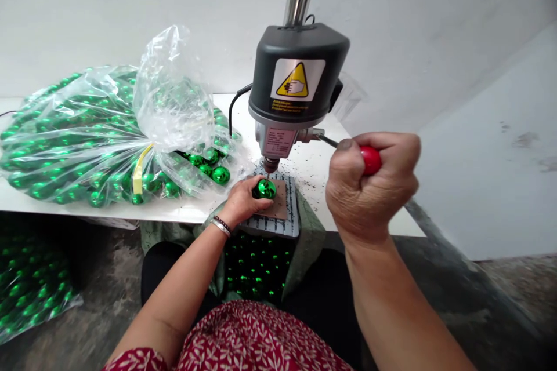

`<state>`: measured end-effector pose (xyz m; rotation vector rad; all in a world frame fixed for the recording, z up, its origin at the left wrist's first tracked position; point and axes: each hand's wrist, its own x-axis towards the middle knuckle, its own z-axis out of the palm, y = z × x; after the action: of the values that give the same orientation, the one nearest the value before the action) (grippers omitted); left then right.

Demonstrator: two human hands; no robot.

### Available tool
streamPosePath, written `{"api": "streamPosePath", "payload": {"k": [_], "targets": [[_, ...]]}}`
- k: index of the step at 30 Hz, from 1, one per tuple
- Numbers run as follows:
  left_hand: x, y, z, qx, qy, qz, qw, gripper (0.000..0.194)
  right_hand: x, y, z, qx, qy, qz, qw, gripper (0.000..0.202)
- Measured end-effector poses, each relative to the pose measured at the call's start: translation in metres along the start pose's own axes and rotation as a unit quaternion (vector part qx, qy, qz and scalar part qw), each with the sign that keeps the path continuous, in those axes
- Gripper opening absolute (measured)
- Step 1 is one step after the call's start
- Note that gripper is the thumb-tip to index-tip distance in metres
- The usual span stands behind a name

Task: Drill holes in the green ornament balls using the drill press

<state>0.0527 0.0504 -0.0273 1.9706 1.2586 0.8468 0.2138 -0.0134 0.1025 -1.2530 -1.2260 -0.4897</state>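
Observation:
A shiny green ball (267, 189) rests on a brown board (281, 208) on the base of a drill press (300, 78). My left hand (243, 200) grips the ball from its left side, thumb and fingers around it. Right above the ball is the drill chuck (272, 164), its thin bit pointing down at the ball's top; whether the bit touches cannot be made out. My right hand (372, 185) is closed around the red knob (370, 160) of the press lever (328, 140), to the right of the motor head.
A large clear plastic bag (174, 93) of green balls lies on the white table (200, 215) at left, a few balls (221, 175) at its mouth. More balls (256, 266) sit in green cloth (311, 243) at my lap. Another filled bag (35, 284) stands on the floor.

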Motion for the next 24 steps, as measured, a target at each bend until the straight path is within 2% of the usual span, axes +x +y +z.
{"api": "streamPosePath", "payload": {"k": [8, 16, 20, 22, 24], "targets": [[-0.001, 0.003, -0.002, 0.013, -0.005, -0.004, 1.0, 0.048, -0.018, 0.008, 0.003, -0.011, 0.028, -0.02, 0.999, 0.007], [-0.001, 0.004, -0.002, 0.014, -0.004, 0.0, 1.0, 0.048, -0.03, 0.013, 0.003, 0.002, 0.024, -0.028, 0.999, 0.005], [-0.001, 0.004, -0.002, 0.016, -0.001, -0.009, 1.0, 0.051, -0.044, 0.018, 0.001, 0.019, -0.001, -0.041, 0.999, 0.005], [-0.001, 0.003, -0.002, 0.012, -0.002, -0.01, 1.0, 0.051, -0.042, 0.017, 0.0, 0.026, -0.003, -0.035, 0.999, 0.006], [-0.001, 0.003, -0.001, 0.001, -0.004, -0.009, 1.0, 0.049, -0.027, 0.012, 0.0, 0.028, 0.003, -0.019, 0.999, 0.009]]}}
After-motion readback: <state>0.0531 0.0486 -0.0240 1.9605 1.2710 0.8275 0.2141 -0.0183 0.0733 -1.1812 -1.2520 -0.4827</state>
